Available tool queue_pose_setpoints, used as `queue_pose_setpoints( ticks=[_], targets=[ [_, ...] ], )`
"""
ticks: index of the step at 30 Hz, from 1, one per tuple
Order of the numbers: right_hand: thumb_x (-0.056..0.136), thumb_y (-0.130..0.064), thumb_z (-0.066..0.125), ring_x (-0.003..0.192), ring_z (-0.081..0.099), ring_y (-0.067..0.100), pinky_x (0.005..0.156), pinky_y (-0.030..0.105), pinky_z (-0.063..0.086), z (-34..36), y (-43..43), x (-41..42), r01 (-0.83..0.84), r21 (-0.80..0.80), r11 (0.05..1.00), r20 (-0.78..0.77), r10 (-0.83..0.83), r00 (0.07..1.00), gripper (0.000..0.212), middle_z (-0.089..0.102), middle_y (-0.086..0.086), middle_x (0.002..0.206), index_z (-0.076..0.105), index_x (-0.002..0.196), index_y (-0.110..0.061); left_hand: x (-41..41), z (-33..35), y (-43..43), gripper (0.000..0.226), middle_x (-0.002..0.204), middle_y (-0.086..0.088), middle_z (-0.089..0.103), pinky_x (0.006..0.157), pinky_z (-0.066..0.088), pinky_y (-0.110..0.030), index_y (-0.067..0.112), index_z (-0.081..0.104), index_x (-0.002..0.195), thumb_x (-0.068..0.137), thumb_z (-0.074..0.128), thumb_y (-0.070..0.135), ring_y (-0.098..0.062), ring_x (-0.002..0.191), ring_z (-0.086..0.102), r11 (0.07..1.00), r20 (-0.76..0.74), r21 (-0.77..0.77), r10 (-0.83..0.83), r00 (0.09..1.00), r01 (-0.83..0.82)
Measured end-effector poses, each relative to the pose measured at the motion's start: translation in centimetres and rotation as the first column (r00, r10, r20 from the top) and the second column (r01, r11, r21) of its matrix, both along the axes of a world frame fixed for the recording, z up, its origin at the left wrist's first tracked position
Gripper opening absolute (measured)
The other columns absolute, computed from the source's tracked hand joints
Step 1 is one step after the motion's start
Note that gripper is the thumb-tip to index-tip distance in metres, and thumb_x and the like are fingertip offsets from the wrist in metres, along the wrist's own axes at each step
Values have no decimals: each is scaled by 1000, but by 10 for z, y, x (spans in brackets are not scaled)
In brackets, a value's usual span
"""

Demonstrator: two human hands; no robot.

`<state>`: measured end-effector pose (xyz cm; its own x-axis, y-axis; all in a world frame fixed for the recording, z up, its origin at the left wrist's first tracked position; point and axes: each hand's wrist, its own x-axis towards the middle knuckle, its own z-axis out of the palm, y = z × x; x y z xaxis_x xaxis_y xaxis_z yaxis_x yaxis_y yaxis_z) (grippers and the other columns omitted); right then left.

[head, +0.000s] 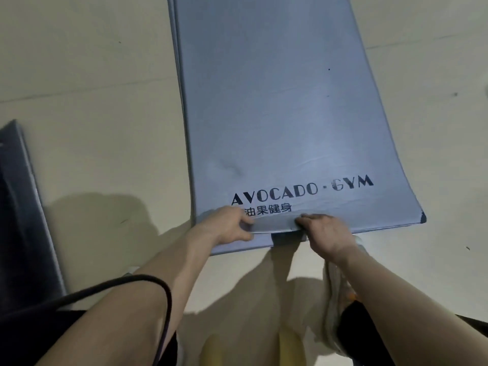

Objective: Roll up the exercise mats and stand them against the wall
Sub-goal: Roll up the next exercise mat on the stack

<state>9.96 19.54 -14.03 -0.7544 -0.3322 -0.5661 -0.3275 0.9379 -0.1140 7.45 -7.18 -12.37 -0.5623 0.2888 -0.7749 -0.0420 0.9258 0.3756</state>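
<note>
A grey-blue exercise mat (pixel 277 101) printed "AVOCADO · GYM" lies flat on the floor, stretching away from me. A second mat layer shows under it along its left side and near end. My left hand (pixel 227 225) grips the top mat's near edge towards the left, fingers curled over it. A little further right, my right hand (pixel 324 233) grips the same edge. Between the two hands the edge is lifted and curled slightly upward.
A dark mat or board (pixel 18 207) lies on the pale floor at the left. A black cable (pixel 148 281) loops over my left forearm. My legs and a shoe (pixel 335 313) are below the mat's near end. Bare floor (pixel 92 88) lies on both sides.
</note>
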Motion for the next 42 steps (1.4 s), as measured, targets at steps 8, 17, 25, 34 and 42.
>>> queue_pose_setpoints(
  ticks=[8, 17, 25, 34, 42],
  targets=[
    [99, -33, 62, 99, 54, 39, 93, 49, 34, 29, -6, -44, 154, -257, 954, -578, -280, 767, 25, 61, 16, 106, 58, 112, -12, -31, 27, -11, 29, 115, -6, 70, 81, 46, -37, 28, 65, 120, 107, 44, 42, -33, 104, 64, 964, -487, -128, 145, 861, -234],
    [93, -45, 69, 93, 42, 32, 92, 46, 21, -25, -1, -95, 299, -51, 953, -582, -272, 767, 29, 52, 10, 97, 63, 87, -17, -45, -50, 14, 35, 108, -5, 61, 85, 36, -41, 26, 71, 112, 83, 71, 6, -31, 95, 55, 979, -808, -93, 34, 588, -183],
    [87, -49, 70, 123, 52, 40, 115, 56, 32, -57, 49, -58, -148, 0, 989, -543, 124, 831, 63, 60, 13, 133, 60, 139, -14, 6, -74, 11, 90, 125, -9, 56, 106, 41, -51, 14, 54, 137, 67, 81, 63, -34, 107, 53, 944, -608, -329, -227, 761, 19],
    [91, -5, 58, 138, 43, 46, 121, 51, 26, -38, 70, -70, -71, 97, 993, -296, 97, 950, 61, 56, 18, 145, 48, 151, -12, -3, -64, -3, 54, 112, -5, 70, 97, 48, -41, 10, 61, 125, 90, 66, 51, -29, 100, 67, 991, -678, -133, -102, 728, 15],
    [98, -43, 61, 96, 60, 30, 76, 34, 38, 9, -6, -110, 25, -94, 995, 124, -14, 992, 30, 69, 5, 107, 61, 118, -21, -38, -15, -87, 36, 120, -12, 68, 89, 46, -43, 22, 51, 122, 106, 36, 51, -34, 108, 61, 970, -311, -213, 45, 949, -116]
  ],
)
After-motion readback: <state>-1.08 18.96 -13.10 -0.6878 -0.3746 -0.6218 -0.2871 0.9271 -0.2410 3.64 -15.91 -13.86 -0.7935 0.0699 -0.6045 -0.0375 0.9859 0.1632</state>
